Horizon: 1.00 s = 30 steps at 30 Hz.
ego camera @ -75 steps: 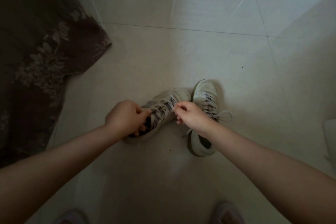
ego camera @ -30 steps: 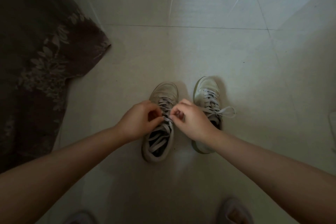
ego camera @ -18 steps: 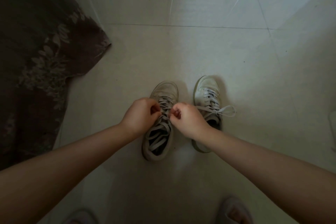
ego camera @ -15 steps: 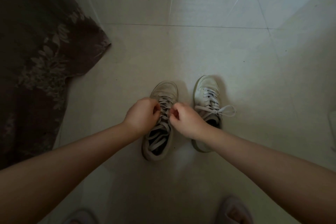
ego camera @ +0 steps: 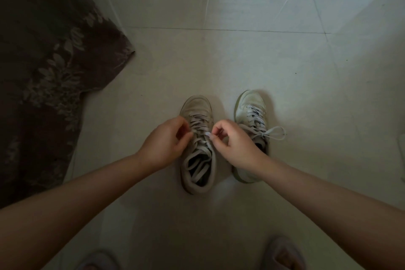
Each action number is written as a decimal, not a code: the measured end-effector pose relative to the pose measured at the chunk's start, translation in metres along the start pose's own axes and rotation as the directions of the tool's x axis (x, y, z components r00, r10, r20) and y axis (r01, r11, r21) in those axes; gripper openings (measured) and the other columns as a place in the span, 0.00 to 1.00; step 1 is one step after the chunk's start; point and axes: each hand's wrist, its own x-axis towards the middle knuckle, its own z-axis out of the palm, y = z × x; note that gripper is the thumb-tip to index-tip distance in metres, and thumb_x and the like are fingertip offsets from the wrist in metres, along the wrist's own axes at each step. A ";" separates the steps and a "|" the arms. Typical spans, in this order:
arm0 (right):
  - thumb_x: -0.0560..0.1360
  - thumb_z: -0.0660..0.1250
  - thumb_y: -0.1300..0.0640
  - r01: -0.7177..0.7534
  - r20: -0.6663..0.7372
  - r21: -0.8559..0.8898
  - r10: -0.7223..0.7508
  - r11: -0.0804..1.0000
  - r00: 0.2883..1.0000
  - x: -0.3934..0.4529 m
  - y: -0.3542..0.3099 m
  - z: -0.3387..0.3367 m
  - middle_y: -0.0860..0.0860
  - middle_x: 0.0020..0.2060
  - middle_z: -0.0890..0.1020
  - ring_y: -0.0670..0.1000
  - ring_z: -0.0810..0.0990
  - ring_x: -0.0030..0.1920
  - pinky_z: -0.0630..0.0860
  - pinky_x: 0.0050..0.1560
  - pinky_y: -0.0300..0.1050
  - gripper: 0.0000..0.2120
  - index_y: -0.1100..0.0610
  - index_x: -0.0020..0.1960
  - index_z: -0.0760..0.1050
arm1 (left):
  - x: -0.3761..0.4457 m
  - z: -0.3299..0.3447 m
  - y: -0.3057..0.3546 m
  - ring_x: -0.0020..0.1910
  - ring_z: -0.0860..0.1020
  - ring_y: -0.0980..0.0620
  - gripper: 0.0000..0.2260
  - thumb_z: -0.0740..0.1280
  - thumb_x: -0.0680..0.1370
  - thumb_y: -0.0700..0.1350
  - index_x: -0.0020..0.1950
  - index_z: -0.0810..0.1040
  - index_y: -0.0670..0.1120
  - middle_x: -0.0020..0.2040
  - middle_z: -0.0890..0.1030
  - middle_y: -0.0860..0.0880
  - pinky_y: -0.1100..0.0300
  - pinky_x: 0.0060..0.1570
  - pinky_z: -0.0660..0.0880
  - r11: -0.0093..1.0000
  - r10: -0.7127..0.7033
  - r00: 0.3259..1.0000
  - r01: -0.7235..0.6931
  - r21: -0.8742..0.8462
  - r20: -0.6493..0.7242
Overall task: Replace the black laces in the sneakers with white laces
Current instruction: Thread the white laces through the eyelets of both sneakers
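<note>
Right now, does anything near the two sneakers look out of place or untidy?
Only slightly: the right sneaker has its lace tied, with one bow loop hanging over the side. Nothing looks spilled or damaged.

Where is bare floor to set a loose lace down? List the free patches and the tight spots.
Free: the tiles beyond both shoe toes, up to the grout line; the strip between the dark cloth and the left shoe; the floor right of the right shoe. Crowded: the gap between the shoes, where the left hand and right hand work the lace.
</note>
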 end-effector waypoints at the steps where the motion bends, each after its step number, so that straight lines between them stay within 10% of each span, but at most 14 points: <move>1: 0.76 0.67 0.57 0.041 -0.009 0.003 -0.041 0.999 0.999 -0.003 0.001 0.001 0.44 0.42 0.72 0.42 0.74 0.41 0.67 0.41 0.28 0.03 0.55 0.46 0.74 | -0.004 0.001 0.001 0.39 0.77 0.53 0.05 0.68 0.76 0.47 0.45 0.75 0.47 0.40 0.78 0.51 0.54 0.42 0.76 0.999 0.050 0.999 -0.050 0.006 -0.005; 14: 0.71 0.67 0.58 0.017 -0.016 -0.190 -0.021 0.982 1.000 0.002 -0.014 0.011 0.48 0.43 0.70 0.49 0.72 0.41 0.72 0.44 0.46 0.05 0.58 0.45 0.75 | -0.005 0.017 0.021 0.41 0.77 0.46 0.06 0.69 0.73 0.47 0.45 0.78 0.45 0.44 0.76 0.48 0.55 0.35 0.73 0.975 0.012 0.998 0.002 0.223 -0.059; 20: 0.76 0.65 0.59 -0.091 0.107 -0.046 0.095 0.995 0.990 0.005 -0.008 0.003 0.50 0.43 0.73 0.40 0.70 0.36 0.65 0.37 0.26 0.01 0.55 0.45 0.74 | -0.001 0.017 0.019 0.46 0.76 0.40 0.08 0.58 0.80 0.45 0.53 0.72 0.43 0.53 0.73 0.44 0.51 0.39 0.71 0.933 -0.002 0.996 -0.032 0.360 0.094; 30: 0.79 0.62 0.53 -0.261 0.161 0.016 0.255 0.965 0.953 0.001 -0.003 -0.009 0.45 0.37 0.75 0.44 0.74 0.38 0.68 0.39 0.38 0.05 0.53 0.47 0.73 | -0.010 0.013 0.004 0.40 0.73 0.46 0.04 0.58 0.80 0.43 0.45 0.67 0.46 0.42 0.72 0.48 0.52 0.39 0.71 0.995 -0.080 0.995 0.076 0.060 0.065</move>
